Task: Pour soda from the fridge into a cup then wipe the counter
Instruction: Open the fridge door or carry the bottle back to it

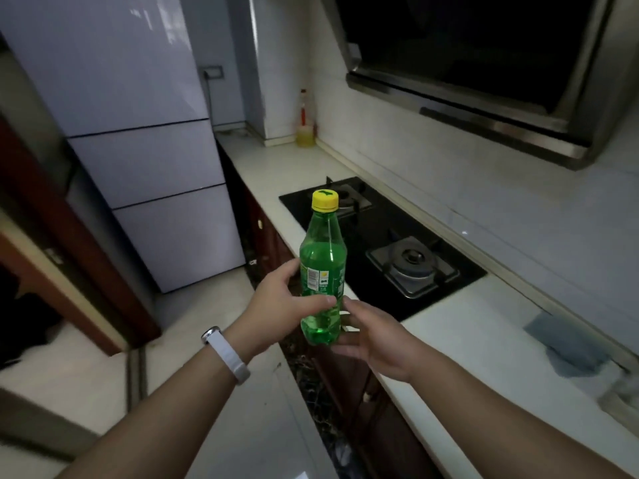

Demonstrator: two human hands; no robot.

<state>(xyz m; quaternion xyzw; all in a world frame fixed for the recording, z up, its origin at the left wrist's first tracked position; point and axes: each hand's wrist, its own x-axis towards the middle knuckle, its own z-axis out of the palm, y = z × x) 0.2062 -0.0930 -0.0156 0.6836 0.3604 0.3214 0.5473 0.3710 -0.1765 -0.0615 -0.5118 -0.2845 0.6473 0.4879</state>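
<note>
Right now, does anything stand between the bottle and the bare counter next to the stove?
Nothing visible does. The left hand grips the bottle at the front edge of the counter; the bare part beside the stove lies open. The grey cloth lies farther right, by the wall. The cap is on.

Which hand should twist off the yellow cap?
Probably right. The left hand grips the green bottle round its middle; the right hand is open beside its base, free to reach the cap.

light: dim, cool | glare: fridge (103,63) door reflections | edges: wide-angle bending, blurred | hood (466,46) interior: black
</note>
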